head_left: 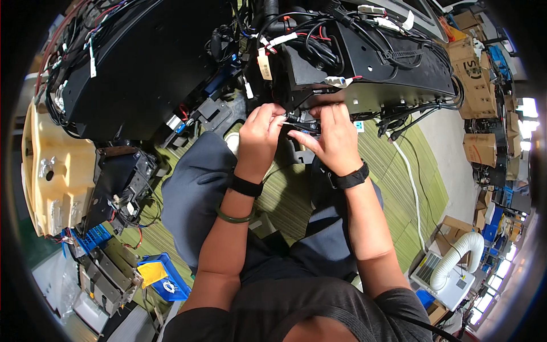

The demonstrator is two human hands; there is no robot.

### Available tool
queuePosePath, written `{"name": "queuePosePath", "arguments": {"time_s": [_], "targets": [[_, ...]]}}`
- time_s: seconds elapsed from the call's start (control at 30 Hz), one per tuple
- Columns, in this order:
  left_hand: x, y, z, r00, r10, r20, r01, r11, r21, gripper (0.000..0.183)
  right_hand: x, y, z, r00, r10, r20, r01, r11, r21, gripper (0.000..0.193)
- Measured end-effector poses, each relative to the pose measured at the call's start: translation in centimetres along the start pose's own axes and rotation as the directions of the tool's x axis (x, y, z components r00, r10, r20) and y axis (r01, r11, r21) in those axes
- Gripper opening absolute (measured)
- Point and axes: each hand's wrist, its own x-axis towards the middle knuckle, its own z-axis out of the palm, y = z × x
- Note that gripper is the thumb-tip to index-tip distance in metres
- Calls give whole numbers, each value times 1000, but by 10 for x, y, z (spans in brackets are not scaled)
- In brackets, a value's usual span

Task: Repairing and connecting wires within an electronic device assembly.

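In front of me, beneath the edge of a black metal housing (376,91), both hands meet at a bunch of thin black cable (307,126). My left hand (256,137) is closed in a pinch at the cable's left end; a small pale bit shows at its fingertips. From the right, my right hand (337,139) curls its fingers around the cable's other side, with the thumb stretched below it. Exactly where the fingertips grip is partly hidden by the housing. Just above the hands, a paper tag (264,65) and a white connector (248,88) hang on wires.
A large black panel (142,68) stands at the left, beside a cream-coloured moulded part (57,171). Wire bundles top the housing. A blue bin (165,276) sits lower left. White hose (407,182) crosses the green carpet at right, near a portable air unit (444,273) and cardboard boxes (476,85).
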Motion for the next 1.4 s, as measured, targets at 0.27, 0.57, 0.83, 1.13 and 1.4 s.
{"name": "queuePosePath", "arguments": {"time_s": [0.27,0.57,0.83,1.13,1.4], "targets": [[6,1,-1,988,142,60,-145,988,53,12,3,5,-15,990,-70,123,59,994,91,37],[39,35,-23,983,46,-178,-81,978,-193,13,3,20,-23,974,-79,211,71,996,45,26],[12,-3,-2,986,109,-129,-104,994,38,14,3,12,-19,983,-57,175,56,998,9,27],[-17,1,19,999,39,-2,-39,998,42,40,-4,9,-16,992,-44,120,41,999,22,23],[-13,-16,25,996,-17,86,20,999,-35,33,-10,14,-33,973,-81,216,68,996,66,32]]}}
